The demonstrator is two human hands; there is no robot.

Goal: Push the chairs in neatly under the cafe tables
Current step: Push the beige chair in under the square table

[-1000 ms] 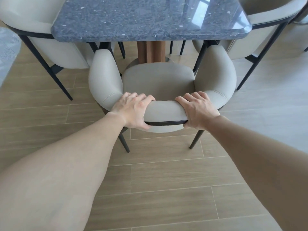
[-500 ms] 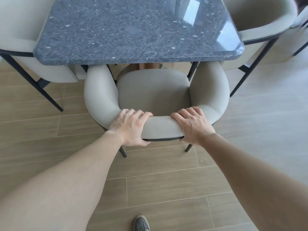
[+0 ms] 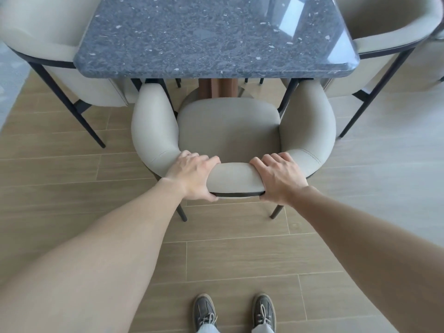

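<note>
A beige padded chair [image 3: 229, 131] with a curved back and thin black legs faces the dark speckled stone cafe table [image 3: 211, 37]. Its arm tips reach just under the table's near edge, and most of the seat shows in front of it. My left hand [image 3: 193, 177] grips the left part of the backrest top, fingers over the inside and thumb under the dark rim. My right hand [image 3: 280, 179] grips the right part in the same manner. Both arms are stretched out straight.
A matching beige chair [image 3: 48, 44] stands at the table's left side and another [image 3: 389, 27] at its right side, black legs splayed onto the wood-plank floor [image 3: 240, 260]. A wooden table pedestal [image 3: 217, 88] shows beyond the seat. My two grey shoes [image 3: 234, 313] stand behind the chair.
The view has tilted down so my shoes are now in the picture. The chair's arm tips stay at the table's near edge. Both hands keep their grip on the backrest.
</note>
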